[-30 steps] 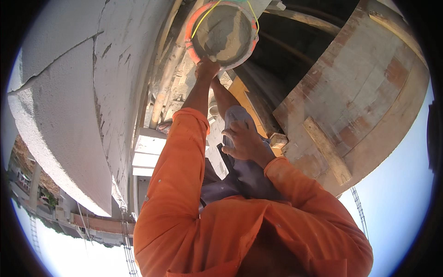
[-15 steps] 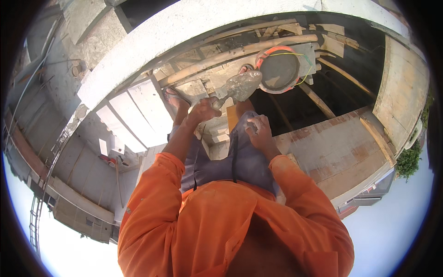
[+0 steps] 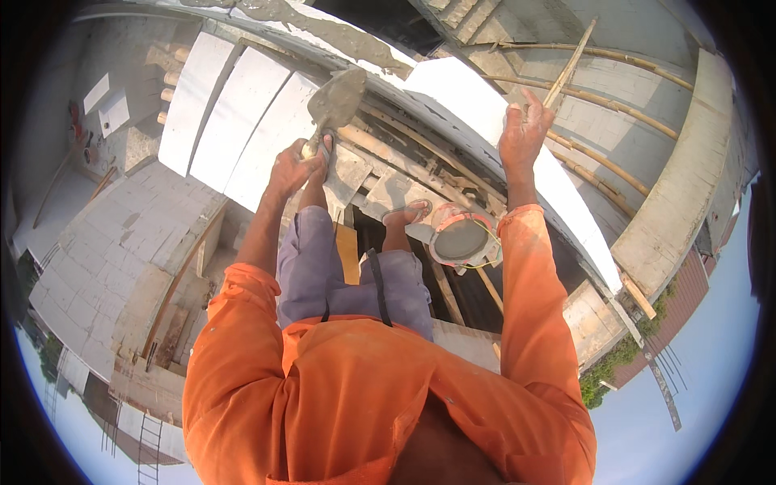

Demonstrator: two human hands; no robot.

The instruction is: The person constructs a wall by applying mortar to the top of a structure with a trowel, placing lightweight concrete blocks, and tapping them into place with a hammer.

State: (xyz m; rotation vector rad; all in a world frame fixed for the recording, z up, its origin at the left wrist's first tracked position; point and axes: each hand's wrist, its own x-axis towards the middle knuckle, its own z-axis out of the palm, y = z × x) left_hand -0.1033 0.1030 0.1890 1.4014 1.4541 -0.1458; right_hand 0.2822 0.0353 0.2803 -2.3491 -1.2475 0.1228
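My left hand [image 3: 293, 168] is closed round the handle of a mortar-smeared trowel [image 3: 336, 99]. The trowel's blade points away from me, near the wall top. My right hand [image 3: 525, 133] is raised with its fingers apart and holds nothing that I can see. It lies over the far side of a white block [image 3: 465, 90] set on the wall; whether it touches the block I cannot tell. Grey mortar [image 3: 343, 39] is spread along the wall top left of that block. A bucket of grey mortar [image 3: 461, 241] with an orange rim stands beside my foot.
Several white blocks [image 3: 212, 129] stand to the left. My sandalled feet rest on boards [image 3: 380, 182] and bamboo poles [image 3: 404, 162], with dark gaps below. Beyond the wall, more poles [image 3: 602, 93] cross a lower area. A ladder [image 3: 149, 444] shows at lower left.
My view has turned to the right along the wall. My right hand has gone from near my knee up to the white block. The trowel stays in my left hand, now extended towards the wall.
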